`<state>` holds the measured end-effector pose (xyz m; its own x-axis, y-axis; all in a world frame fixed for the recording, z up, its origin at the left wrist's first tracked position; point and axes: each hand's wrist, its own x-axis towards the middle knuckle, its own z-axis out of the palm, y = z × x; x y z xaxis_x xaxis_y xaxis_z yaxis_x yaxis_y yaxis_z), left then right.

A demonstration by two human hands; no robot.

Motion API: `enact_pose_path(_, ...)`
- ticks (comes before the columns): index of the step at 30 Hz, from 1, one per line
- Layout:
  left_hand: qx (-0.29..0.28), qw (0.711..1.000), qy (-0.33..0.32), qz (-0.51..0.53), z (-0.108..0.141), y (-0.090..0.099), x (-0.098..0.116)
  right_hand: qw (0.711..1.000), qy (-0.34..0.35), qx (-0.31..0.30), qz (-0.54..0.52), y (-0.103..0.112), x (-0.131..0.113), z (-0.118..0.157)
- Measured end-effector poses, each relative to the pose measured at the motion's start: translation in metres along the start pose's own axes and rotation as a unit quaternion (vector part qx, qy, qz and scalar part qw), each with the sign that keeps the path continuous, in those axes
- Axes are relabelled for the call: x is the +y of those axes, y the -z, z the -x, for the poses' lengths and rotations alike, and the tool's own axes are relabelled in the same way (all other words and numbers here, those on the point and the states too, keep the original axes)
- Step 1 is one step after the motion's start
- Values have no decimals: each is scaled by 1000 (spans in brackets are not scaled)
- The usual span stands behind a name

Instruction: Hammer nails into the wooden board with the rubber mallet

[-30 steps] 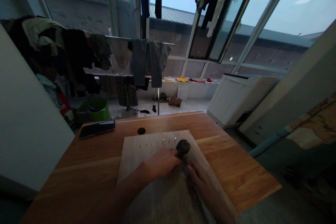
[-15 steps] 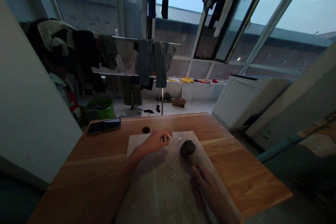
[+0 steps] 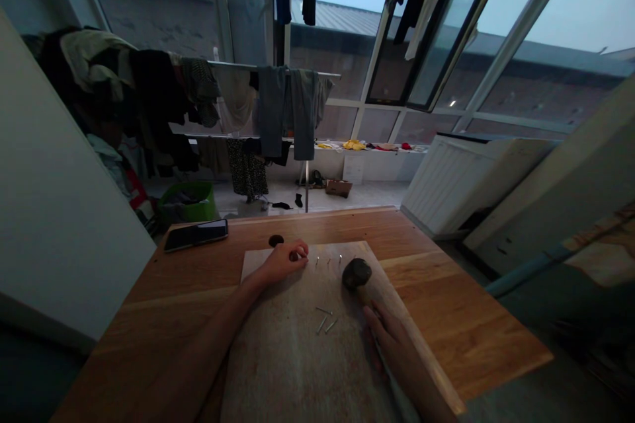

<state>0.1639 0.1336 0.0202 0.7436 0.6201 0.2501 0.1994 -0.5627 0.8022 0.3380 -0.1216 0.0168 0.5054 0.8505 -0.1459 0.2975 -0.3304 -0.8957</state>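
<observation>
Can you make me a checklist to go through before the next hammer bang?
1. Is the hammer held by its handle? OK: the right hand grips it.
2. Is the left hand away from the hammer's head? OK: there is a gap between them.
3. Is a nail pinched in those left fingertips? Cannot tell: too small to see.
4. Are the standing nails firmly in? Cannot tell: their depth doesn't show.
5. Are the loose nails off the board? Not OK: three lie on it.
6. Is the phone off the board? OK: it lies on the table.
</observation>
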Motion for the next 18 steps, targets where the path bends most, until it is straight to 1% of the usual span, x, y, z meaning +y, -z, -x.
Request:
enact_pose_path(3,6,1000,-8,2,2,0,-2,1000,-16,-17,-19,-1,-5,2)
enact_pose_path(6,9,1000,-16,9,3,-1,-2,1000,-9,-16,-24,0,-10,2)
enact_pose_path(9,-3,1000,-13,-4,4,-1,1,1000,-9,-6,-2,3,-14,2)
enact_pose_path(13,-16,999,8,-34,4,0,5,1000,-4,1,20,5,-14,1)
enact_pose_path(16,-15,999,18,-35,5,0,6,1000,-6,0,9,1,-15,1)
enact_pose_path(18,-8,999,21,-24,5,0,6,1000,-4,-17,-14,-6,-20,0)
